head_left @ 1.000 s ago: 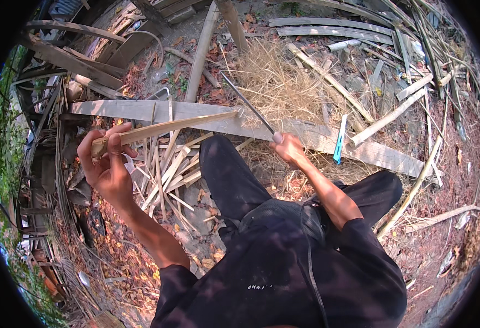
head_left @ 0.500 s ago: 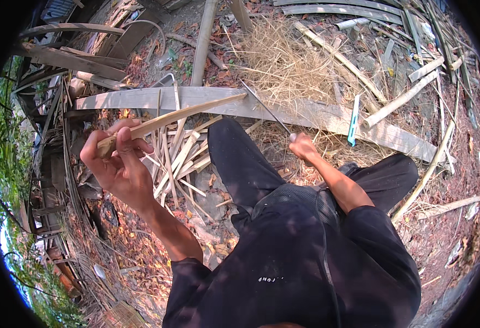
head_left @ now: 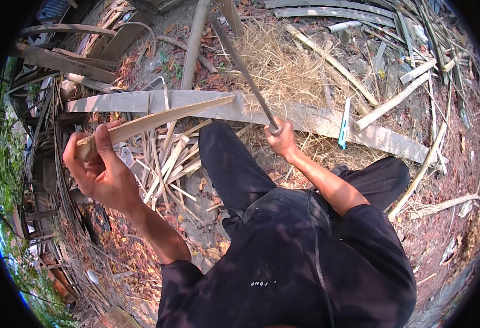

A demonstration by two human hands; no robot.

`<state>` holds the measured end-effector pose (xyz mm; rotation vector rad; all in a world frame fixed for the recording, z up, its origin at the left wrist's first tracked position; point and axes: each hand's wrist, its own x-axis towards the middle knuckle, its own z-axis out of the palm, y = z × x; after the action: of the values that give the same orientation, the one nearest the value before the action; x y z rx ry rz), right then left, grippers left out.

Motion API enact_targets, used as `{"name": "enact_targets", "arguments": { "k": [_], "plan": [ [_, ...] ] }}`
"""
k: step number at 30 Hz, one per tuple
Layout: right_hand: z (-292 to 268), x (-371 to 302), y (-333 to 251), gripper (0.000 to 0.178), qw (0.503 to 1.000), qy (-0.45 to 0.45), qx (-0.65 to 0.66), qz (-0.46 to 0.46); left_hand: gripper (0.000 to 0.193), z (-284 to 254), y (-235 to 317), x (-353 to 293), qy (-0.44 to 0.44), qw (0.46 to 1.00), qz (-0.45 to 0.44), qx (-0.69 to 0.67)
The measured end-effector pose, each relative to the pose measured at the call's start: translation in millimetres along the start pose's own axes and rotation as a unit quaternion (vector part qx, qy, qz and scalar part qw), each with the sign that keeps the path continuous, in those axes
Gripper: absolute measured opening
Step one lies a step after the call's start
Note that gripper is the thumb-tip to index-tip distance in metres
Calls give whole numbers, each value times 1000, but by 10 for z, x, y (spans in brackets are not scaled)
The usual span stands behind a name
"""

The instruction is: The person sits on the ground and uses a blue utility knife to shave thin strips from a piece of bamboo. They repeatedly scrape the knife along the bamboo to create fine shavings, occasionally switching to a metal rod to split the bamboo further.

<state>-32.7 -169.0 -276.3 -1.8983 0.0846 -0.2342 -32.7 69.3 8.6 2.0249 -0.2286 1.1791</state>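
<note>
At the left, the left hand (head_left: 100, 169) pinched the near, left end of a pale wooden strip (head_left: 163, 117) between thumb and fingers; the strip slanted right, its far end over a grey plank (head_left: 114, 102). Beneath the strip lay a pile of split sticks (head_left: 169, 167). Farther right, a long dark blade (head_left: 242, 68) pointed far and left from the right hand (head_left: 281, 139), closed around its handle. Shavings (head_left: 289, 68) lay beyond the plank; a blue-handled tool (head_left: 344, 131) rested right of that hand.
</note>
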Motion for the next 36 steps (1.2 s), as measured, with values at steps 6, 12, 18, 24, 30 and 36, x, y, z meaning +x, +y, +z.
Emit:
{"name": "enact_targets", "arguments": {
  "k": [6,12,18,24,30,36],
  "plan": [
    [-19,-448,1034,37,896,-181,-266,305,19,-57,-15,-32,-10,1000,2,-5],
    [-212,-44,-13,30,980,-96,-100,143,19,-27,-30,-23,-13,1000,0,-6],
    [-203,381,-573,23,984,-48,170,-30,17,-6,-12,-15,-27,1000,15,6],
    [13,-307,778,26,901,-215,-212,312,15,-126,14,-118,-43,999,8,-1],
    [-252,-152,821,29,914,-215,-171,299,18,-217,-71,-94,-59,997,-43,-39],
    [-271,224,-428,24,995,-55,25,76,19,-199,-100,-76,-92,992,-9,-82]
  ]
}}
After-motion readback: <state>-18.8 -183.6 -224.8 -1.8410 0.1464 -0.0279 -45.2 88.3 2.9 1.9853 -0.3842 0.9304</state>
